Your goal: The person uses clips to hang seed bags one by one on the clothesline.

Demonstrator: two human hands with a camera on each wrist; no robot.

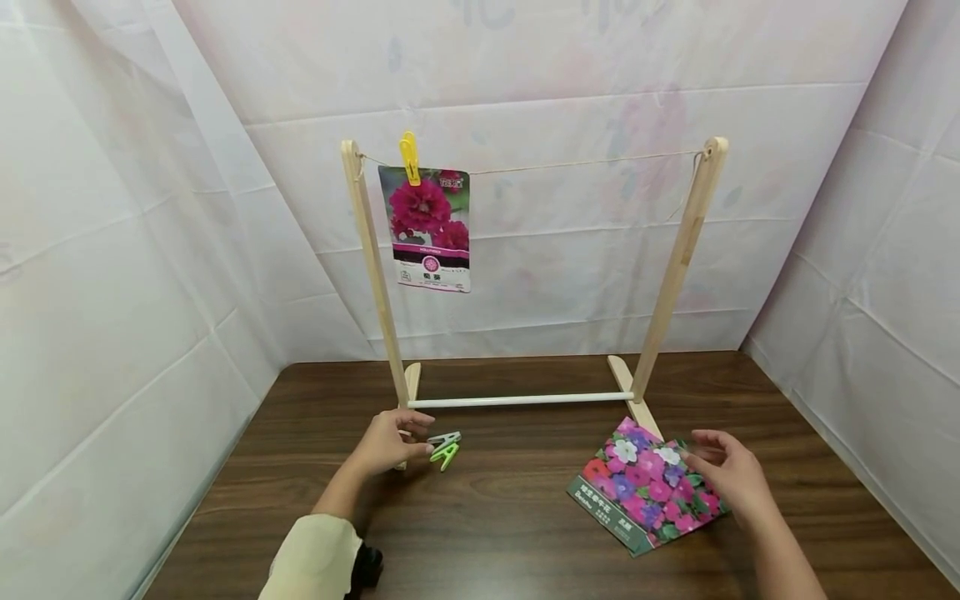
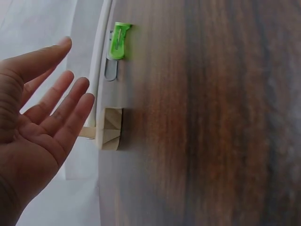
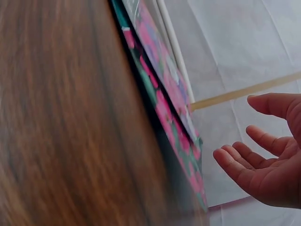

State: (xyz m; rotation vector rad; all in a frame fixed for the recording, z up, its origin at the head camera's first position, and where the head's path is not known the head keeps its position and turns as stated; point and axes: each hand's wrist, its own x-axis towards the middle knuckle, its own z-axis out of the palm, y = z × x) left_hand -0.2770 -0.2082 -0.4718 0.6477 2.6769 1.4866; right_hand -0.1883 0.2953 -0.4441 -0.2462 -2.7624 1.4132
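Observation:
My left hand (image 1: 388,443) is just left of a grey clothespin (image 1: 446,437) and a green clothespin (image 1: 445,455) on the table; the left wrist view shows its fingers spread loosely with nothing between them. At the right, my right hand (image 1: 731,475) hovers at the edge of a flower-printed seed packet (image 1: 652,483). In the right wrist view its fingers are relaxed and apart from the packet (image 3: 162,66), which lies over a second printed packet (image 3: 164,113). From the string hangs a hollyhock seed packet (image 1: 427,225), held by a yellow clothespin (image 1: 409,158).
A wooden stand with a left post (image 1: 375,267), a right post (image 1: 678,267) and a white bottom bar (image 1: 525,400) rises at the back of the brown table (image 1: 495,533). A thin string (image 1: 585,164) joins the post tops. White cloth (image 1: 562,275) hangs behind and at both sides.

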